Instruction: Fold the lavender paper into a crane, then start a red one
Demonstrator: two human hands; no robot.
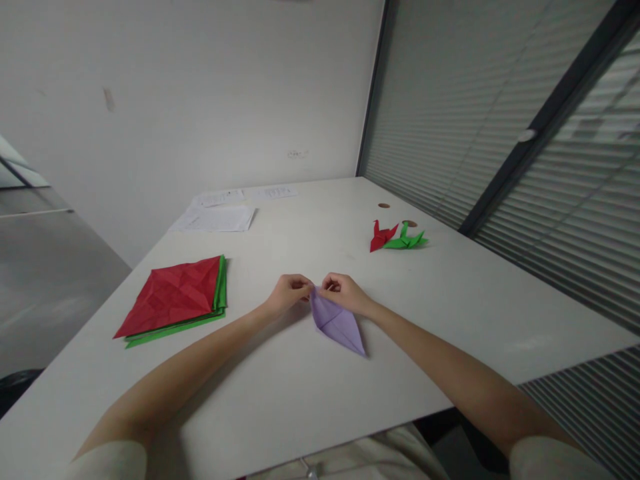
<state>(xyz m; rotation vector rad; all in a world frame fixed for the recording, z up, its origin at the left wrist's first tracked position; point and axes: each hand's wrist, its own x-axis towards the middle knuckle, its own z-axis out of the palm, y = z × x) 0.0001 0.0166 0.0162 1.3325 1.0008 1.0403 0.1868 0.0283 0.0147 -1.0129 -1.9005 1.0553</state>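
Observation:
A folded purple origami paper (337, 325) lies on the white table in front of me, diamond-shaped with creases across it. Its lower point faces toward me and to the right. At its far tip, my left hand (291, 292) pinches the paper from the left side. Close beside it, my right hand (344, 291) pinches the same end, fingers curled. The fingers of both hands partly hide that tip.
Red and green paper sheets (183, 293) are stacked at the left. Farther back on the right, a red paper crane (382, 236) touches a green paper crane (407, 239). Printed sheets (217, 218) lie at the far left. Blinds (450, 120) border the table's right side.

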